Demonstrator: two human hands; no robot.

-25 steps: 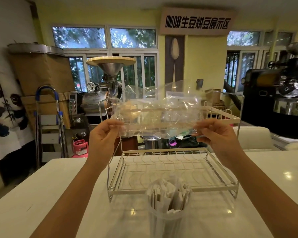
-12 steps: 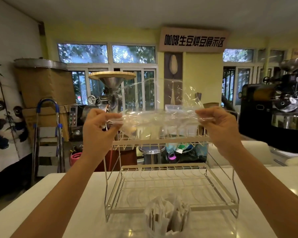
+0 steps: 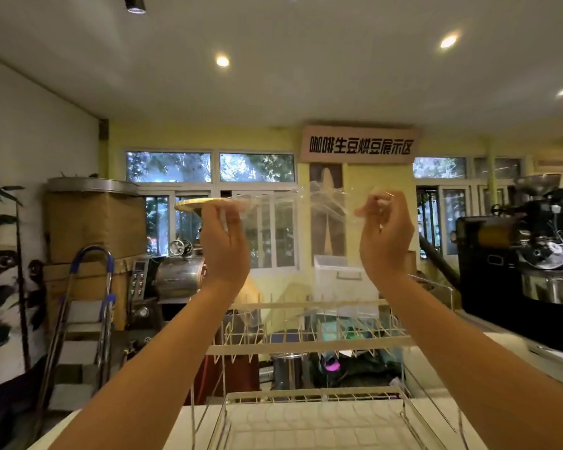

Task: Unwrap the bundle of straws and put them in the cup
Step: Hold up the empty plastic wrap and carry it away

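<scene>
Both hands, left hand (image 3: 224, 241) and right hand (image 3: 384, 237), pinch empty clear wrapper (image 3: 293, 203) mid-frame; unwrapping looks done; next, discard wrapper.

I count two hands raised in front of me, my left hand (image 3: 225, 245) and my right hand (image 3: 385, 241), and between their grips just one sheet of clear plastic wrap (image 3: 301, 204). Below them stands one white wire rack (image 3: 309, 347) with two tiers, on one white surface (image 3: 514, 414). Further back I count one stepladder (image 3: 82, 319), one hanging sign (image 3: 359, 147), one black roasting machine (image 3: 517, 254) at the right, and three round ceiling lights lit, with two more fixtures at the top edge.
</scene>
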